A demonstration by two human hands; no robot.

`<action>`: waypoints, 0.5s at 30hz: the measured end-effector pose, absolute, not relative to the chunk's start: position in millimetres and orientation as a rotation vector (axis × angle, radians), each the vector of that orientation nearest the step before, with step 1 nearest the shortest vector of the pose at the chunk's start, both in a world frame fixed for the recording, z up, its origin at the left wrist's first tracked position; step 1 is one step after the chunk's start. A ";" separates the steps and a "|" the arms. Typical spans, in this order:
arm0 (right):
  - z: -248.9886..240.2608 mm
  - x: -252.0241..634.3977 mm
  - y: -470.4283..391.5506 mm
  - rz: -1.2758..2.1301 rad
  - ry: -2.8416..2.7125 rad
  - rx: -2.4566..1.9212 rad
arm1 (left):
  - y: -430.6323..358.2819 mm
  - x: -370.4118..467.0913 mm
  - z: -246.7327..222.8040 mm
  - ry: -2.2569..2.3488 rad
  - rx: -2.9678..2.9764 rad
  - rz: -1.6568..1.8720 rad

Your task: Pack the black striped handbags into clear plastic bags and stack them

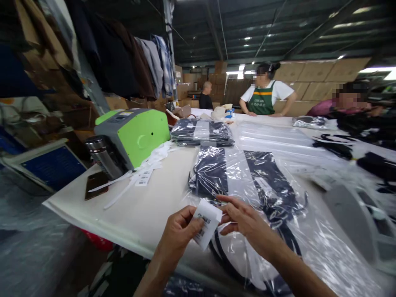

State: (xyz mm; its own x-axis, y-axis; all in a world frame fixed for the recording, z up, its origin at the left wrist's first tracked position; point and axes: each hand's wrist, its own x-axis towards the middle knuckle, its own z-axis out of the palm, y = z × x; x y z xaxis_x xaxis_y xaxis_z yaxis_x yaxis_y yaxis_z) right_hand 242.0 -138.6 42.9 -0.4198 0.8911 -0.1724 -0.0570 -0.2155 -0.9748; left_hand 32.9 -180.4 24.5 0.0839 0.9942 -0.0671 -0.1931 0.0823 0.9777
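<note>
Your left hand (181, 231) has the small white label (211, 214) pinched, the thumb across its printed face and the fingers behind. Your right hand (244, 218) is open and holds nothing that shows; its spread fingers are at the label's right edge, though I can't tell whether they touch it.

The label should be next to weightless and fairly soft, apt to bend or crease if you squeeze its middle. It looks slick enough to slide on a dry thumb, so take it by a free edge or corner, such as the one facing your right hand, and keep the pinch light.

Just beyond both hands lies the dark bagged garment (212, 171), in clear plastic with a pale band (236, 171) across it. It will likely feel heavier than the label and floppy, and its loose film (the crinkly, shiny sort) could slip over the cloth. A flat palm underneath, or a grip through film and fabric together, would suit it better than pinching plastic alone.

Farther past your hands is a bagged stack (185, 132). Beyond your left hand, off to its left, a trail of paper strips (156, 154) lies on the desk (130, 218) beside the green machine (142, 134).
</note>
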 end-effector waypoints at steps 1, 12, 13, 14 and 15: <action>44.0 237.5 -143.5 1.801 -1.240 -0.992 | -182.8 38.8 23.9 1.034 1.075 1.143; 21.5 235.8 -166.0 1.965 -0.910 -0.849 | -202.1 56.5 28.0 1.145 1.481 1.200; 19.8 234.7 -167.7 1.994 -0.917 -0.834 | -202.9 57.4 28.1 1.119 1.452 1.177; 18.6 233.7 -169.3 2.020 -0.927 -0.827 | -203.4 58.1 27.2 1.084 1.411 1.152; 18.0 233.3 -170.4 2.032 -0.945 -0.830 | -203.6 58.7 25.4 1.055 1.368 1.134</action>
